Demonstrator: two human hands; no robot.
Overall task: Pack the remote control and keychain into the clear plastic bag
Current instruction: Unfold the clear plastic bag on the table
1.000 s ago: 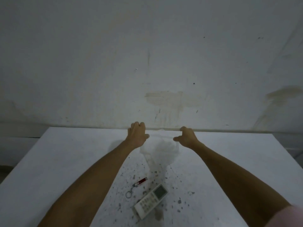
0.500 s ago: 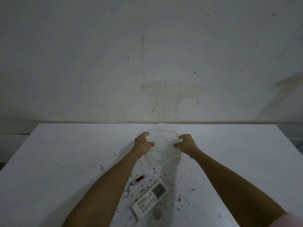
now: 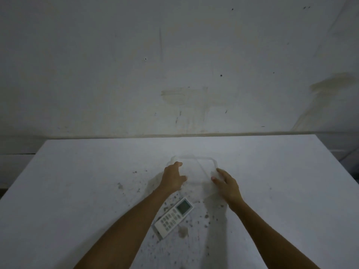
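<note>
1. Currently, clear plastic bag (image 3: 194, 172) is held at both sides over tabletop (image 3: 77, 191): left hand (image 3: 173, 178) grip and right hand (image 3: 226, 184) grip clamped on its edges.
2. Step judged: bag mouth being opened.
3. Remote control (image 3: 173, 217) lies just beside left forearm, outside bag; keychain not visible.
4. Next probably needed: one hand freed for remote, mouth kept wide.

Bag (image 3: 194, 171) lies on table (image 3: 77, 181) between both hands; remote (image 3: 173, 217) nearer, under left forearm

Head-worn view, forward-down over table (image 3: 77, 191)
</note>
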